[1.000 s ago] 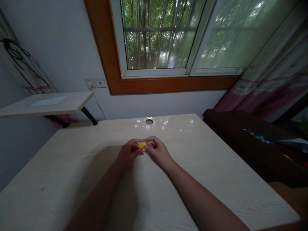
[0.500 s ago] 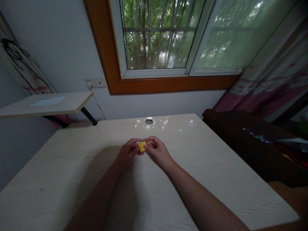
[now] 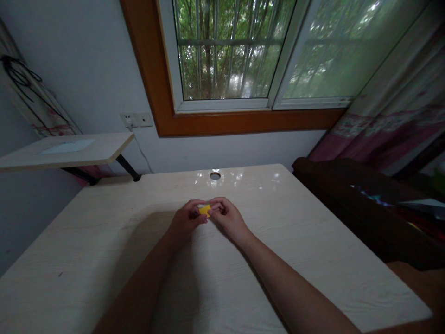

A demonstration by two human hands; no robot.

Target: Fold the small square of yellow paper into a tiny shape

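Note:
Between my two hands is a small flat yellow square piece (image 3: 204,210), which looks like paper. My left hand (image 3: 185,220) pinches its left side, with the thumb lying along the lower edge. My right hand (image 3: 229,219) holds the right corner between thumb and curled fingers. Both hands are over the far middle part of the pale wood-grain table (image 3: 278,241), close to its surface. Fingers cover parts of the yellow piece, so its full outline is hidden.
A round cable hole (image 3: 215,176) lies beyond my hands. At the left, a raised shelf (image 3: 104,146) on black legs carries a pale sheet (image 3: 67,146). Behind the table are a wall socket (image 3: 136,120) and a window. Dark furniture (image 3: 333,199) stands along the right.
My left thumb has moved down and right across the lower edge of the yellow piece, covering more of it. My right hand stays almost the same.

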